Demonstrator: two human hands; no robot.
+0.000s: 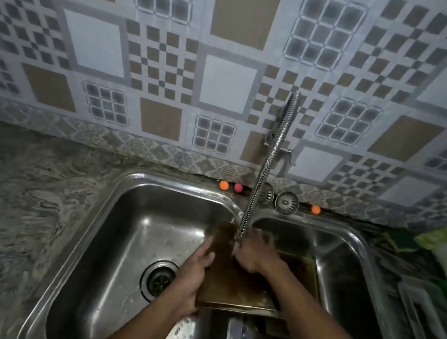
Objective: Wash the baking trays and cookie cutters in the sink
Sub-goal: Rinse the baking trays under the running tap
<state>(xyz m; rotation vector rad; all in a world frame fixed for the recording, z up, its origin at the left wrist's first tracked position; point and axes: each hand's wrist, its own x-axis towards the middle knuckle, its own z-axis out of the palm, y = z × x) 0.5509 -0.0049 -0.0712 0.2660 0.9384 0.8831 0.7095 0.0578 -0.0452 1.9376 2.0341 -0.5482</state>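
Note:
A dark brown baking tray (pixel 233 289) lies across the divider of the steel double sink (pixel 135 186), under the flexible tap (pixel 260 179). Water runs from the spout onto the tray. My left hand (pixel 196 267) holds the tray's left edge, fingers wrapped over its rim. With fingers curled, my right hand (pixel 256 250) presses down on the tray's upper surface right below the spout; whether it holds a scrubber is hidden. A second tray edge (pixel 308 270) shows beneath in the right basin. No cookie cutters can be made out.
The left basin has an open drain (pixel 159 279) and wet spots. Two strainer plugs (pixel 286 203) and small orange and pink balls (pixel 223 185) sit on the back ledge. A white rack (pixel 429 315) and green items stand at right. A stone counter (pixel 14 214) lies left.

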